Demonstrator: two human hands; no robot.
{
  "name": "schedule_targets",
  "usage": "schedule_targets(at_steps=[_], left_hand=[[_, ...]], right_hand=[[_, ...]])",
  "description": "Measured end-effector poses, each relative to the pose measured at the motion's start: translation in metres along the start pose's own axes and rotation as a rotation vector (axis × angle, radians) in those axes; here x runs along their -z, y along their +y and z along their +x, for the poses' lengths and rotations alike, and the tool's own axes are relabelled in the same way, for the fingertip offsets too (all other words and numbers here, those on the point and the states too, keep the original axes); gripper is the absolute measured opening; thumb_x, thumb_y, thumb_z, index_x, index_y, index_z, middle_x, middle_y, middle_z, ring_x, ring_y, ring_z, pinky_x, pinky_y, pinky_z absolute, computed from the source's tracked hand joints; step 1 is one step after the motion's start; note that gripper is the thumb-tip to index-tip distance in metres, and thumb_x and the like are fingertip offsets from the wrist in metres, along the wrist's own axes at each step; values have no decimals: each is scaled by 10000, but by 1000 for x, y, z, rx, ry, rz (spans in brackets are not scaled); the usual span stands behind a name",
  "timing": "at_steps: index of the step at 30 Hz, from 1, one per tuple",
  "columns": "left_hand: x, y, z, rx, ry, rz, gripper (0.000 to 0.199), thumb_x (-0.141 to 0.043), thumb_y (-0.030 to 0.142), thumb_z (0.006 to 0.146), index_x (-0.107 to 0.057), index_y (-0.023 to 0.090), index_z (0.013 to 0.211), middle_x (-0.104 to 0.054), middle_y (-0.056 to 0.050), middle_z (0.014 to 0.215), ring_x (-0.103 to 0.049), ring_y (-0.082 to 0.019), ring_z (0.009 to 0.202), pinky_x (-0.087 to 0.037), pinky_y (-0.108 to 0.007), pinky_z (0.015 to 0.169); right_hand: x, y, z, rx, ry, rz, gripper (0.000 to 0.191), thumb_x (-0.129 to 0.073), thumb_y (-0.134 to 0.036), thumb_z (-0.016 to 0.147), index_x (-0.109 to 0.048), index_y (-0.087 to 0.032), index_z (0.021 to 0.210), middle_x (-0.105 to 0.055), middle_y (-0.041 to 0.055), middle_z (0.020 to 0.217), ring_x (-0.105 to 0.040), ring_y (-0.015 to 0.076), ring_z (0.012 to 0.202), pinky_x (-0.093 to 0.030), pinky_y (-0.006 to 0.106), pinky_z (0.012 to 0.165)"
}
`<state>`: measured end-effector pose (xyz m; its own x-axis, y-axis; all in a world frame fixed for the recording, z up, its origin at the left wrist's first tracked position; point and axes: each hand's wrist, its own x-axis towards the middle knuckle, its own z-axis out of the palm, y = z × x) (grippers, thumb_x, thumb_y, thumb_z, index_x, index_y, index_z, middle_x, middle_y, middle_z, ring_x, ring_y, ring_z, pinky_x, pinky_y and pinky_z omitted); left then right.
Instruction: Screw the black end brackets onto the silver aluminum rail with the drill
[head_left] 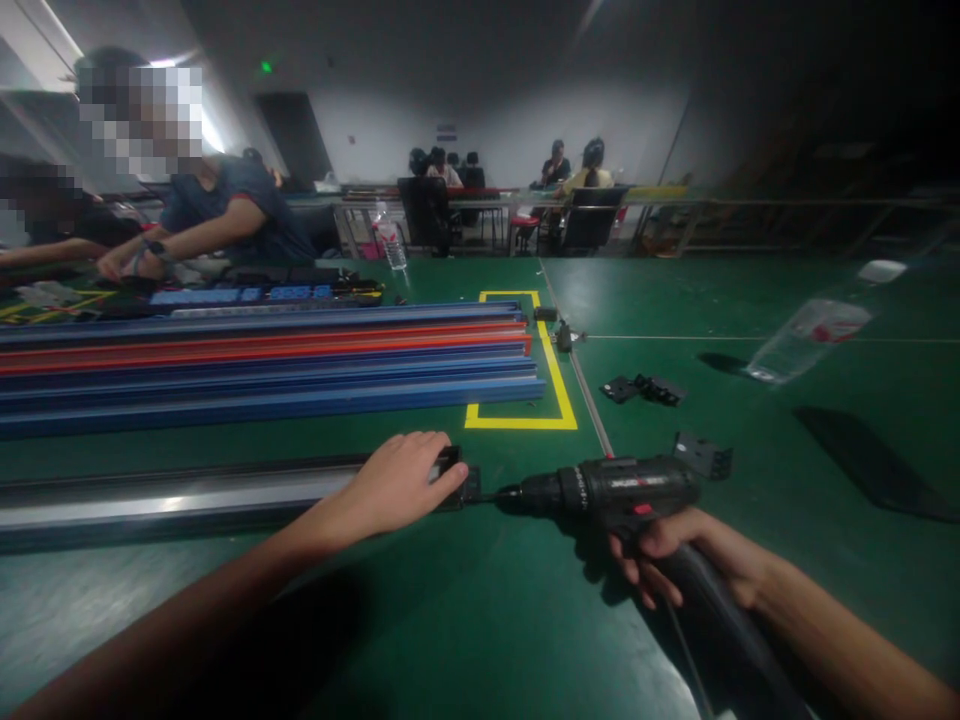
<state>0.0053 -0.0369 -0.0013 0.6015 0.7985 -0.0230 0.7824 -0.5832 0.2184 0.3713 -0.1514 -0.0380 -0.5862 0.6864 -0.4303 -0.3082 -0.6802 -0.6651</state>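
Observation:
My left hand (401, 480) is wrapped over the right end of a long dark metal profile (187, 500), its thumb pressing by a black end cap (471, 483). In my right hand (697, 550) is a black cordless drill (630, 485), gripped by its handle and lying level. The drill's bit points left and meets the end cap; whether it sits in a screw is too small to tell. Just behind the drill body lies a black bracket (703, 455).
Blue and red profiles (300, 350) lie beyond my left hand, ending by a yellow tape outline (521, 423). Small black parts (645, 388), a tilted water bottle (814, 325) and a dark flat object (870, 460) are to the right. A co-worker (217, 215) sits across the table.

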Motion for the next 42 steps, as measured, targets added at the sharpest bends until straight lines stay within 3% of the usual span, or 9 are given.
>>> schedule_targets(at_steps=[10, 17, 22, 25, 30, 35, 42], left_hand=[[-5, -3, 1, -22, 26, 21, 548, -344, 605, 1041, -653, 165, 1145, -718, -136, 1149, -677, -308, 1026, -501, -441, 883], [-3, -4, 9, -94, 96, -52, 485, -428, 605, 1022, -605, 193, 1207, -711, -111, 1162, -685, -269, 1011, -519, -393, 862], [7, 20, 57, -321, 98, 105, 351, -477, 394, 1043, -597, 167, 1281, -675, -141, 1209, -638, -285, 1106, -509, -420, 928], [7, 37, 104, -376, 72, 138, 244, -533, 215, 990, -668, 172, 1188, -690, -138, 1155, -648, -291, 1070, -505, -415, 900], [-2, 56, 164, -384, 38, 202, 158, -596, 191, 977, -706, 159, 1085, -707, -128, 1065, -677, -251, 958, -546, -383, 812], [-11, 58, 179, -390, -20, 283, 242, -645, 374, 998, -666, 162, 1114, -692, -57, 1084, -681, -186, 934, -597, -384, 838], [-18, 50, 175, -427, 13, 313, 261, -649, 351, 996, -659, 159, 1174, -679, -84, 1194, -672, -225, 1063, -585, -448, 929]], right_hand=[[-6, -7, -3, 74, 59, 41, 263, -671, -176, 730, -775, -54, 938, -792, 108, 817, -623, 87, 469, -617, 287, 648], [-19, -29, -20, 467, 168, 71, 288, -675, -178, 694, -791, -99, 945, -776, 81, 816, -546, 74, 442, -588, 257, 602], [-18, -38, -26, 649, 270, 152, 272, -664, -179, 656, -765, -165, 908, -720, 27, 780, -414, 62, 412, -555, 249, 543], [-9, -37, -22, 663, 254, 165, 257, -680, -184, 665, -732, -192, 917, -724, 13, 799, -418, 66, 436, -546, 239, 543], [3, -33, -13, 643, 241, 145, 265, -690, -171, 666, -736, -149, 927, -771, 46, 828, -499, 65, 472, -543, 222, 574], [2, -27, -7, 624, 198, 154, 270, -670, -166, 673, -745, -124, 929, -787, 60, 839, -523, 67, 473, -550, 231, 601], [-6, -19, -3, 571, 128, 168, 294, -645, -178, 683, -762, -93, 940, -787, 74, 833, -576, 73, 479, -565, 230, 618]])
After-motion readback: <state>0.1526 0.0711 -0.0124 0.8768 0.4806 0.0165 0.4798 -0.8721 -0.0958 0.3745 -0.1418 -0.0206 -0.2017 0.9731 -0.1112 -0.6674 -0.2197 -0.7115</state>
